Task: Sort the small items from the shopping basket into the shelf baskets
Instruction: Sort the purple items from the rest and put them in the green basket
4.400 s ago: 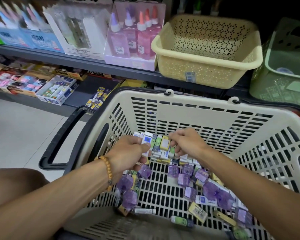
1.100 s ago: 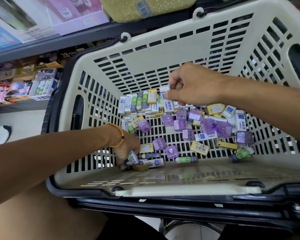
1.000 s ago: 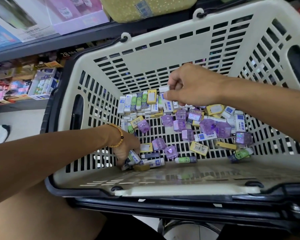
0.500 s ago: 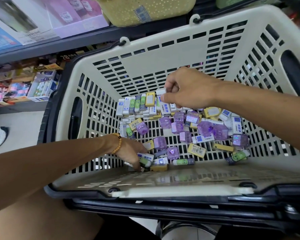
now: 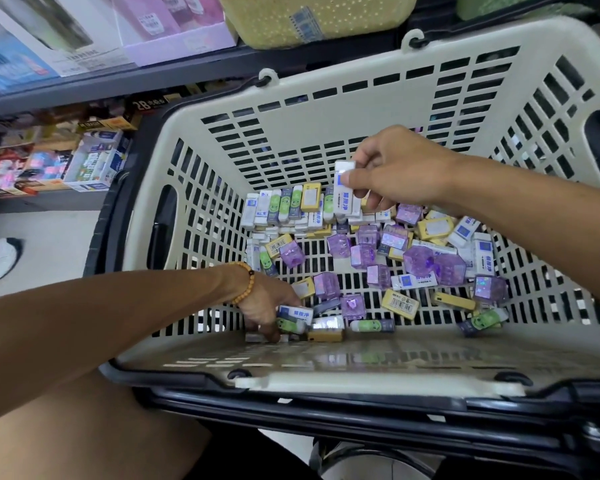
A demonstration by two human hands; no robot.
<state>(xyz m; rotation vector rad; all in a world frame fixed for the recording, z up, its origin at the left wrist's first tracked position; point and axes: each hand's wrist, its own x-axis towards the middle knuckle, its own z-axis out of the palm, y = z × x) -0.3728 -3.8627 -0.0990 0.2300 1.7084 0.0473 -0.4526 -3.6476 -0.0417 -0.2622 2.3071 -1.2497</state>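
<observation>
Both hands are inside the cream shopping basket [image 5: 326,109], among the small items [image 5: 378,265] scattered over its slatted floor: white erasers, yellow ones, green-faced ones and clear purple blocks.

The right hand [image 5: 399,171] has risen since half a second ago. Then it was low over the row of erasers standing against the far wall; now it is lifted clear of that row, thumb and fingers pinched shut on a white eraser [image 5: 344,188] with a blue label, held upright above the pile.

The left hand [image 5: 260,306], with a bead bracelet [image 5: 245,284] at the wrist, has stayed at the near left corner of the basket floor. A second ago it was pressed down among loose pieces there; now its grip is closed around a small bundle [image 5: 293,318], a white eraser on top and a green-faced one under it, with the fingertips touching the floor.

The yellow shelf basket [image 5: 312,22] sits on the shelf just beyond the shopping basket's far rim, beside a pink box [image 5: 174,32]. The view has tipped a little lower than before.
</observation>
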